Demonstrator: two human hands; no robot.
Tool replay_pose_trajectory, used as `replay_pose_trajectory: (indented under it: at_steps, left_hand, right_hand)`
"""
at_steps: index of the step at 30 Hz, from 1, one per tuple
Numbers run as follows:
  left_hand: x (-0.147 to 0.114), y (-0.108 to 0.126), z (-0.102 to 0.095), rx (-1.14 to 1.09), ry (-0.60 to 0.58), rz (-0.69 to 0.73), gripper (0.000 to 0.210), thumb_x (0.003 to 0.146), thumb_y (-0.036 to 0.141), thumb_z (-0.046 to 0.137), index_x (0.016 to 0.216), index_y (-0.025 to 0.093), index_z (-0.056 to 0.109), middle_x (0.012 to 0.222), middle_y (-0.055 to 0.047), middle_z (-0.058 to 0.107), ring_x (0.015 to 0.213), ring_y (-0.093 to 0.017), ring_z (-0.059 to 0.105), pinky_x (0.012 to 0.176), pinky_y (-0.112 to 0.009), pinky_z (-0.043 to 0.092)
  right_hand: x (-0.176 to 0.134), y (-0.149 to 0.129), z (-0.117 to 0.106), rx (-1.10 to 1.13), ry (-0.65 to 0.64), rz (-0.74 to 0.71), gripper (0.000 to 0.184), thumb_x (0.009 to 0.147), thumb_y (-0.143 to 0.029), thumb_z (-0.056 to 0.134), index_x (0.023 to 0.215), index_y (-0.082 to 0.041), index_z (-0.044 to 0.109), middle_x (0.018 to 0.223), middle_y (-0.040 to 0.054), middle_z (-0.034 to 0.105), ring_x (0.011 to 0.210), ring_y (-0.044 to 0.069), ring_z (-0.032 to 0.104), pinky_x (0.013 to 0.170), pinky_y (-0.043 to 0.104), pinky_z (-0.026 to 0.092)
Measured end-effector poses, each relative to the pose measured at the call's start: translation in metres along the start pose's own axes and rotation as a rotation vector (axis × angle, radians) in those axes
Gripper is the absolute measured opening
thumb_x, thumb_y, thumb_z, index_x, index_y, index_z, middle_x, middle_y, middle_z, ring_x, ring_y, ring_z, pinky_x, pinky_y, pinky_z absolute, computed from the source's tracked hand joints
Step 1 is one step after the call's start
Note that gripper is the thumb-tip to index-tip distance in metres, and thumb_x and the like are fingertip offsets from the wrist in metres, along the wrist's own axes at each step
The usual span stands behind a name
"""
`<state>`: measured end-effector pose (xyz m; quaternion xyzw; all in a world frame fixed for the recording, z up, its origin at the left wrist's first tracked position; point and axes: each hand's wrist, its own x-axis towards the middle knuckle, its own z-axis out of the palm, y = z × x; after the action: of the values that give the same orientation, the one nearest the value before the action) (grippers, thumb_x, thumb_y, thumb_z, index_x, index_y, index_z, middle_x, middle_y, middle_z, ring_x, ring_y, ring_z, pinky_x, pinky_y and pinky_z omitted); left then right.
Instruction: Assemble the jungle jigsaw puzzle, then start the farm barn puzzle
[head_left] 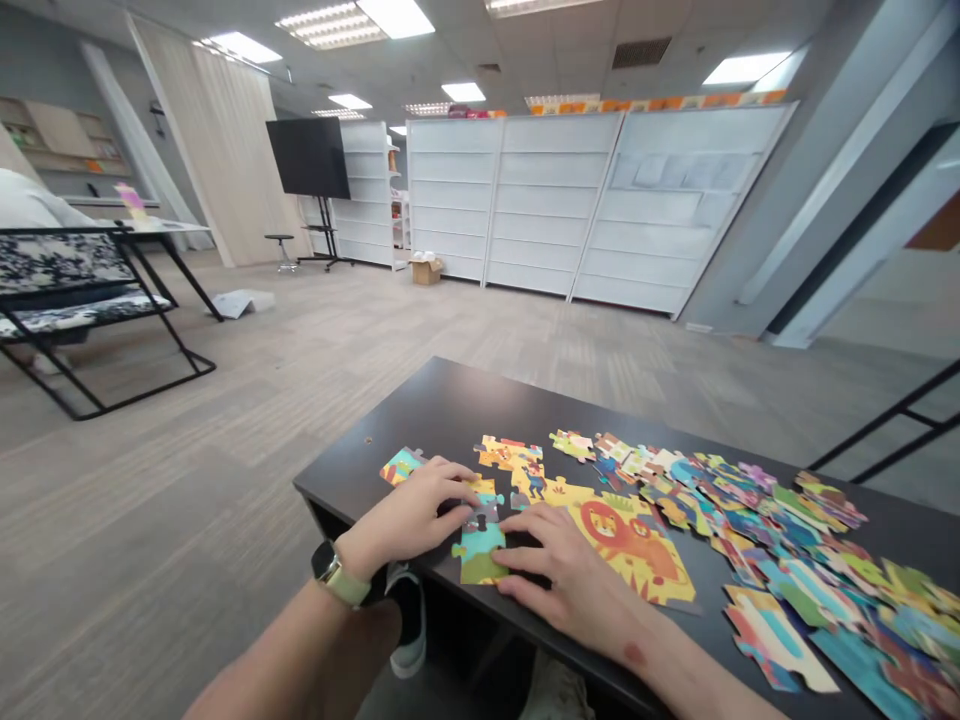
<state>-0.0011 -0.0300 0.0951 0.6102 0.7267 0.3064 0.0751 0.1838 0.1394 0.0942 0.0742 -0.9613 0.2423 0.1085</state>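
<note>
My left hand point(429, 505) is bent over a grey and teal puzzle piece point(489, 508), its thumb and fingertips closed on the piece's left side. Below that lies a teal and green puzzle piece point(478, 560). The spread fingertips of my right hand point(555, 562) rest along its right edge, the palm over the joined pieces. To the right of these is a joined yellow section with two lions point(634, 540), partly covered by my right hand. A yellow strip of joined pieces point(514, 455) extends behind it. Beyond my left hand lies a teal corner piece point(401, 464), partly hidden.
Loose puzzle pieces point(780, 520) spread in a heap over the right of the black table point(442, 395). The table's front edge runs under my forearms. Across the carpet stand white shelves point(551, 200), a screen on a stand point(309, 158) and a patterned chair point(67, 265) with a seated person.
</note>
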Motion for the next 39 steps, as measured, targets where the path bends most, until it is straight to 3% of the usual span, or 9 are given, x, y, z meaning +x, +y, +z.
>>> replay_pose_trajectory:
  at_steps: [6,10,14,20,24,27,30,34,39]
  left_hand:
    - [0.004,0.003,0.002,-0.03,-0.031,0.002,0.021,0.087,0.022,0.071,0.106,0.028,0.074,0.13,-0.005,0.065,0.122,-0.026,0.055,0.107,-0.043,0.041]
    - [0.002,0.001,0.002,-0.051,-0.033,-0.008,0.017,0.089,0.022,0.07,0.105,0.026,0.074,0.132,-0.005,0.064,0.124,-0.025,0.054,0.108,-0.042,0.04]
    - [-0.001,-0.003,0.0,-0.052,-0.038,-0.019,0.013,0.089,0.025,0.071,0.101,0.026,0.074,0.132,-0.005,0.064,0.123,-0.025,0.055,0.108,-0.041,0.04]
    - [0.002,-0.015,-0.002,-0.016,-0.018,-0.057,0.009,0.09,0.029,0.07,0.098,0.027,0.074,0.133,-0.004,0.064,0.123,-0.024,0.057,0.109,-0.039,0.042]
    - [-0.004,-0.03,0.005,0.026,-0.007,-0.018,0.016,0.092,0.038,0.064,0.102,0.028,0.073,0.133,-0.004,0.064,0.124,-0.025,0.059,0.107,-0.039,0.046]
    - [-0.004,-0.054,0.015,0.086,0.001,0.01,0.024,0.091,0.048,0.061,0.103,0.031,0.074,0.132,-0.003,0.066,0.121,-0.028,0.062,0.104,-0.042,0.05]
    - [0.003,-0.071,0.022,0.123,0.03,0.065,0.028,0.086,0.053,0.063,0.101,0.032,0.074,0.128,-0.004,0.069,0.115,-0.031,0.066,0.098,-0.042,0.055]
    - [-0.001,-0.049,0.018,0.129,-0.009,0.057,0.029,0.091,0.049,0.057,0.103,0.029,0.074,0.131,-0.005,0.067,0.12,-0.029,0.064,0.103,-0.042,0.051]
    - [0.002,-0.017,0.01,0.066,0.08,-0.062,0.034,0.094,0.047,0.054,0.115,0.026,0.069,0.138,-0.008,0.061,0.129,-0.028,0.055,0.112,-0.045,0.041]
  right_hand:
    - [0.001,-0.001,-0.003,0.043,0.091,0.029,0.021,0.079,-0.03,0.081,0.092,-0.021,0.067,0.114,0.0069,0.07,0.109,0.027,0.06,0.096,0.044,0.047]
    - [-0.002,-0.001,-0.005,0.0,0.18,0.061,0.009,0.086,-0.018,0.064,0.08,-0.021,0.058,0.101,0.0059,0.069,0.097,0.024,0.06,0.087,0.041,0.047]
    - [-0.004,0.009,-0.005,-0.042,0.249,0.102,0.016,0.093,-0.015,0.049,0.079,-0.021,0.052,0.087,0.0043,0.064,0.086,0.021,0.057,0.079,0.038,0.046]
    - [-0.001,0.027,-0.01,-0.086,0.331,0.137,0.018,0.094,-0.015,0.046,0.078,-0.022,0.052,0.081,0.0036,0.062,0.081,0.021,0.055,0.075,0.036,0.043]
    - [-0.013,0.015,-0.011,-0.134,0.395,0.134,0.015,0.09,-0.013,0.052,0.077,-0.022,0.054,0.079,0.0034,0.064,0.082,0.021,0.056,0.076,0.034,0.043]
    - [-0.04,0.005,-0.011,-0.18,0.458,0.147,0.012,0.089,-0.015,0.054,0.079,-0.022,0.056,0.079,0.0027,0.065,0.081,0.02,0.058,0.078,0.033,0.044]
    - [-0.087,0.001,-0.02,-0.213,0.511,0.228,0.01,0.089,-0.016,0.055,0.081,-0.022,0.058,0.081,0.0022,0.066,0.083,0.019,0.059,0.08,0.033,0.046]
    - [-0.172,0.012,-0.051,-0.31,0.658,0.426,0.017,0.096,-0.019,0.047,0.086,-0.022,0.061,0.089,0.0052,0.069,0.089,0.022,0.061,0.084,0.037,0.047]
    - [-0.24,0.07,-0.076,-0.449,0.858,0.561,0.021,0.094,-0.038,0.052,0.087,-0.023,0.064,0.093,0.0069,0.071,0.091,0.026,0.065,0.083,0.04,0.05]
